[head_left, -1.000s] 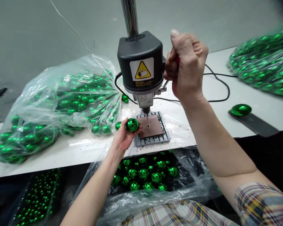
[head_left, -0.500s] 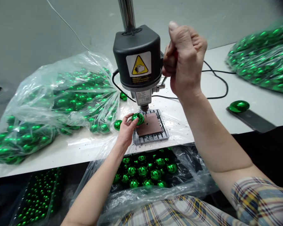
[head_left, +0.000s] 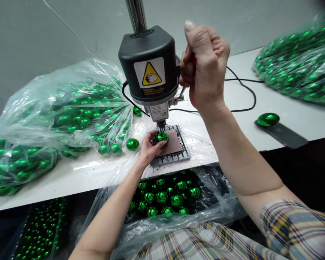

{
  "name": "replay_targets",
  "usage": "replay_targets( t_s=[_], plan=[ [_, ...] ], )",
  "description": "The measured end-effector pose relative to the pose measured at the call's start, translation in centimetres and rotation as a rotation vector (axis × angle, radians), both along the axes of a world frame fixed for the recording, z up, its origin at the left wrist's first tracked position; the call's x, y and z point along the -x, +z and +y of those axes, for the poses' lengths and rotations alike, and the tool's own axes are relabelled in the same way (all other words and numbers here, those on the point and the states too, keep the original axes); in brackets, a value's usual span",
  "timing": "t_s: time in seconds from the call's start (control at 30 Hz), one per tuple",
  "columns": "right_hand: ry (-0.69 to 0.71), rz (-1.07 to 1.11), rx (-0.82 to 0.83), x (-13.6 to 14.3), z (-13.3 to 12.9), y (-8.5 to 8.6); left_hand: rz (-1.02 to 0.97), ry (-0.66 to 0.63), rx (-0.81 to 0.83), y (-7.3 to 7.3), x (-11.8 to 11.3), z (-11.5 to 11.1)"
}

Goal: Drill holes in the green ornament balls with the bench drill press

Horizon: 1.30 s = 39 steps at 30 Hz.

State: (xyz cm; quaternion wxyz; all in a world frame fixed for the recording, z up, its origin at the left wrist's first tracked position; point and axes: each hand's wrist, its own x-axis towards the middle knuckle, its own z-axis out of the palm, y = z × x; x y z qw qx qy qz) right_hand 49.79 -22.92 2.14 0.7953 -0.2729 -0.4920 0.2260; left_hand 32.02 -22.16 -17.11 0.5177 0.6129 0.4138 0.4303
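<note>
A shiny green ball (head_left: 163, 137) is held between the fingers and thumb of my left hand (head_left: 149, 147). It sits under the chuck (head_left: 161, 124) of a small black drill press (head_left: 148, 61), over the brownish pad (head_left: 174, 142) on the grey slotted base (head_left: 185, 155). My right hand (head_left: 207, 65) is raised at the machine's right side, fingers wrapped round a lever handle (head_left: 194, 62) of which only a bit of red shows. Whether the drill bit touches the ball I cannot make out.
Clear plastic bags of green balls lie left (head_left: 78, 108) and right (head_left: 298, 68). One loose ball (head_left: 132, 144) rests beside my left hand; another (head_left: 268, 119) lies on a dark phone (head_left: 284, 135). Below the table edge is a plastic-lined container (head_left: 206, 209) with several balls. A black cable (head_left: 243, 111) curves behind.
My left hand has brought the green ball right and slightly down, under the chuck. My right hand keeps its hold on the handle. The whole view has shifted a little.
</note>
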Motion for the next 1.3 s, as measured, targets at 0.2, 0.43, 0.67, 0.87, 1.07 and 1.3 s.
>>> replay_targets(
  t_s=[0.2, 0.43, 0.67, 0.87, 1.07, 1.3],
  plan=[
    [-0.024, -0.026, 0.020, -0.1, 0.0, 0.1, 0.121, 0.081, -0.120, 0.2, -0.8, -1.2],
    [-0.014, -0.017, 0.012, 0.0, -0.5, 0.0, 0.122, 0.068, -0.126, -0.9, -1.1, -1.1],
    [-0.096, -0.039, -0.052, 0.4, -1.7, -1.3, 0.129, 0.039, -0.125, -1.3, -0.8, -0.8],
    [-0.252, -0.020, -0.063, 1.2, -2.9, -3.4, 0.048, 0.036, -0.087, -1.4, -0.9, -0.9],
    [-0.254, -0.015, -0.115, 1.2, -3.8, -5.7, 0.049, 0.041, -0.092, -1.1, -1.0, -1.0],
    [-0.271, -0.113, -0.173, 0.6, -4.1, -8.8, 0.162, 0.034, -0.158, -1.1, -0.9, -1.0]
  ],
)
